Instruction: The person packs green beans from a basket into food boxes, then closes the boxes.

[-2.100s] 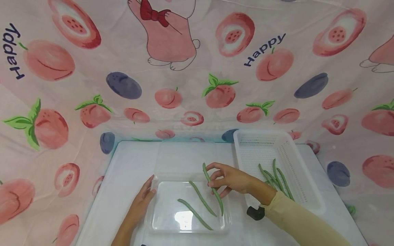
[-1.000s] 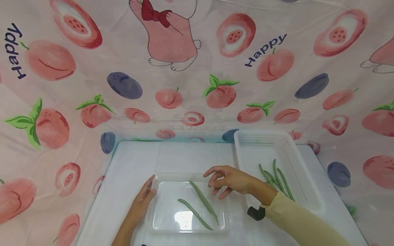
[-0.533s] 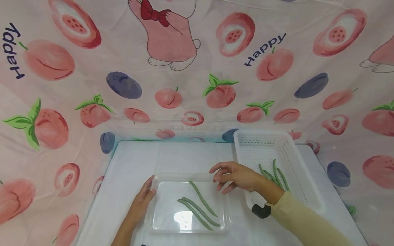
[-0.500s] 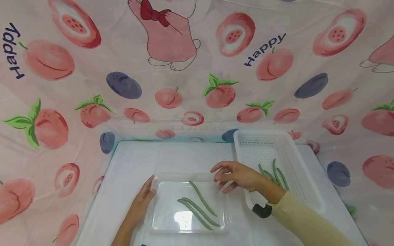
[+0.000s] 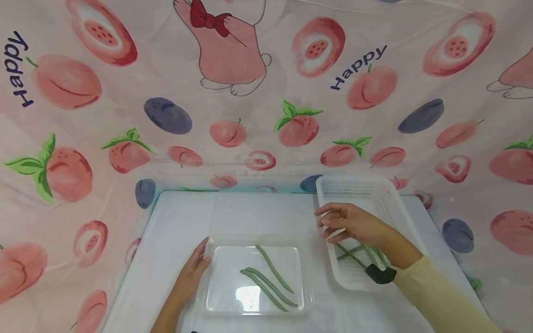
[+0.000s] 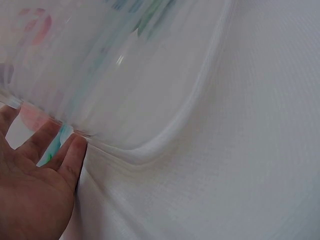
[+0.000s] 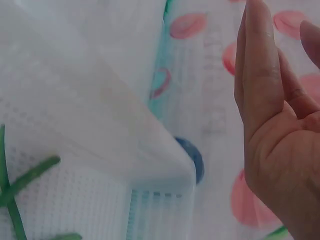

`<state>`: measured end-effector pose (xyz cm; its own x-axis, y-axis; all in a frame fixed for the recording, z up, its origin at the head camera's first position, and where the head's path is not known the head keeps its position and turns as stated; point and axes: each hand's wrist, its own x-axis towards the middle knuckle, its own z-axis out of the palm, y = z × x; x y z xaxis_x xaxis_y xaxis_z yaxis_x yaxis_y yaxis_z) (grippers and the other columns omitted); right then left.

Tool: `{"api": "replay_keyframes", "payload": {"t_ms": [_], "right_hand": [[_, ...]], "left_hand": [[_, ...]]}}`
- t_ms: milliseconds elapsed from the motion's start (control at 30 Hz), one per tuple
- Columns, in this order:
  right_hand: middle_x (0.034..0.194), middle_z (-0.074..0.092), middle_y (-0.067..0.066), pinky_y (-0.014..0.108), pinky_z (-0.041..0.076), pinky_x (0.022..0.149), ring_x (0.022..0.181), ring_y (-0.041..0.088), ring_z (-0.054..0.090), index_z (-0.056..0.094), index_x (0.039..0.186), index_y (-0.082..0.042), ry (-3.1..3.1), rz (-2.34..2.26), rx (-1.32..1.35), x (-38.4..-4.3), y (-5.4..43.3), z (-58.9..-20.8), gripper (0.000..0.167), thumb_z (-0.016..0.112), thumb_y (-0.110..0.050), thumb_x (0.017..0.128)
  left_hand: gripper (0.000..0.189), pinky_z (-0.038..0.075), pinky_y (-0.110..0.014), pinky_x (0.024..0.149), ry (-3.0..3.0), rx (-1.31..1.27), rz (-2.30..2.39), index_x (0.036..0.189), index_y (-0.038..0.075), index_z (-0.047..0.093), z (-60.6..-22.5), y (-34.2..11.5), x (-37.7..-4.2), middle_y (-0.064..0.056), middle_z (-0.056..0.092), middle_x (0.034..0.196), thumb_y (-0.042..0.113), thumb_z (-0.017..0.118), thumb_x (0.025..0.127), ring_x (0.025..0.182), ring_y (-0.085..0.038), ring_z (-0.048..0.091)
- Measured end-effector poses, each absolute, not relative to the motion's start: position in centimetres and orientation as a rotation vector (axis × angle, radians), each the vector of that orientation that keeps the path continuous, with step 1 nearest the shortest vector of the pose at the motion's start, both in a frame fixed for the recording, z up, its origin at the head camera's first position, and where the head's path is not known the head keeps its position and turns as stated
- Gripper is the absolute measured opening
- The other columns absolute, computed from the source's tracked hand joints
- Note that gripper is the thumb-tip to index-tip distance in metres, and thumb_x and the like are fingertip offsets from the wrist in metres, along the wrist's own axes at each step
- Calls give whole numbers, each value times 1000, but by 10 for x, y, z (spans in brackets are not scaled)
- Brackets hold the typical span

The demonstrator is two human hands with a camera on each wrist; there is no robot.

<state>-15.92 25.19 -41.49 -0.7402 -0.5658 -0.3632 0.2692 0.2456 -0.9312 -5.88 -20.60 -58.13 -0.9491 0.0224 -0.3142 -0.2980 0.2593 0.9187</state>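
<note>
White basket [image 5: 354, 187] beneath the loosely curved, empty right hand [image 5: 345, 223]; relaxed left hand [image 5: 193, 269] against the clear box [image 5: 226, 261].

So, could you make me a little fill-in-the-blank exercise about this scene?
The clear container holds ____ green beans.
The ____ hand touches the clear container.
In the head view, the white basket stands to the ____ of the clear container.
The word printed on the cloth backdrop is ____.

Missing words: three; left; right; Happy.
</note>
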Motion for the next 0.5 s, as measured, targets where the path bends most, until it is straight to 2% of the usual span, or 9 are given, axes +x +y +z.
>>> {"api": "replay_keyframes", "payload": {"t_ms": [167,500], "right_hand": [[114,70,7,44,63,89,97,23,73,55,133,-7,1869,-1571,-303,-167,278,-414,30,59,-11,104],[121,69,9,43,61,93,106,29,72,51,137,-2,1907,-1484,-194,-178,317,-436,35,57,-16,106]], "left_hand": [[60,48,-66,104,2263,-272,1741,157,47,29,-580,-206,-58,-7,26,170,56,51,102,152,-45,30],[57,49,-66,103,2277,-255,1759,156,48,31,-581,-206,-58,-7,30,168,54,52,103,150,-45,34]]}}
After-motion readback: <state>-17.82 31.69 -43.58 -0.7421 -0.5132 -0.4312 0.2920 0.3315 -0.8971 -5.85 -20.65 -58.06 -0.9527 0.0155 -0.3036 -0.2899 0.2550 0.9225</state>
